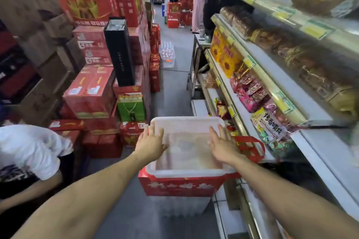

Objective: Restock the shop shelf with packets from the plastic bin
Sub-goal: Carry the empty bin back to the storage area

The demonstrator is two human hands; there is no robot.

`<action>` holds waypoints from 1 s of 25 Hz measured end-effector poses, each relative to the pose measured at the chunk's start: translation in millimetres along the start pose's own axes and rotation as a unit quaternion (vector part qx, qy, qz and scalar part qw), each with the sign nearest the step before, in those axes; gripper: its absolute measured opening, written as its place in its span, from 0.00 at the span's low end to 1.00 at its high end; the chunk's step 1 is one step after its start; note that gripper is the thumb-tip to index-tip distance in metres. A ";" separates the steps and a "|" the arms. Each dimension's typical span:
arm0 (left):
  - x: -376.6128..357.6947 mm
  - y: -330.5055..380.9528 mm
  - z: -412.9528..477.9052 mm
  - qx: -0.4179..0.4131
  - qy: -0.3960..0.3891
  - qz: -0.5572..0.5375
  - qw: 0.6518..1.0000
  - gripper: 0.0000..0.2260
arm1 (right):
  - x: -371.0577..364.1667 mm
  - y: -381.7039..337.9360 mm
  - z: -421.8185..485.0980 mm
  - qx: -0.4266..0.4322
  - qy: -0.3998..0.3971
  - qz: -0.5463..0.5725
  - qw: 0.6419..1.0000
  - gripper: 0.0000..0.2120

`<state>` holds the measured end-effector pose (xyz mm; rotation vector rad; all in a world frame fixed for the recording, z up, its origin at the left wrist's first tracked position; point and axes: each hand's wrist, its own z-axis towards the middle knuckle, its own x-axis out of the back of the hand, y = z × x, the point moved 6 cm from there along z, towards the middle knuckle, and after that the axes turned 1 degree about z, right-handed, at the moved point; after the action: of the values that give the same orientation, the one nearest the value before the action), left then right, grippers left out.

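A translucent white plastic bin (186,122) stands in the aisle on top of a red carton (174,186). Pale packets lie blurred inside it. My left hand (151,141) rests flat on the bin's left side, fingers apart, holding nothing. My right hand (223,145) reaches over the bin's right side, fingers spread and empty. The shop shelf (310,118) runs along the right, with pink and yellow snack packets (250,93) on its middle tier and a printed clear packet (270,124) close to the bin.
Red gift cartons (91,91) and brown boxes are piled on the left. A person in a white shirt (29,151) bends low at the left edge. Another person (199,2) stands far down the narrow aisle. A red bag handle (250,149) sits beside the bin.
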<state>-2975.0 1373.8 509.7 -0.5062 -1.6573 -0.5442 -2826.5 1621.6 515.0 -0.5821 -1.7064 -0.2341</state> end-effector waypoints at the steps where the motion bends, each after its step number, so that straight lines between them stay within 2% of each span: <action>1: -11.4 -6.0 -2.4 0.018 -0.003 -0.008 1.000 0.33 | -4.8 9.5 -0.9 -0.025 0.011 0.008 1.000 0.32; 4: -28.6 -9.1 -6.8 0.036 0.015 -0.060 0.997 0.27 | -11.8 35.4 -3.0 -0.061 0.055 0.025 0.996 0.35; 8: -21.9 -4.3 -8.2 0.070 0.055 -0.103 0.991 0.32 | -17.5 50.5 6.8 -0.037 0.080 0.034 0.996 0.39; 15: -11.3 -21.5 -40.6 0.102 0.133 -0.150 0.974 0.31 | -3.8 30.3 11.4 0.007 0.131 0.062 0.989 0.33; 20: 10.9 -73.1 -100.1 0.214 0.173 -0.176 0.945 0.29 | 28.8 -51.7 22.9 0.114 0.114 0.088 0.983 0.30; 25: 37.8 -159.1 -225.7 0.316 0.263 -0.176 0.894 0.27 | 37.7 -204.0 -0.5 0.253 0.082 0.065 0.962 0.30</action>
<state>-2900.7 1111.0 565.7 0.4065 -1.2910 -0.3256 -2932.3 1457.0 584.0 -0.2801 -1.4827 0.2412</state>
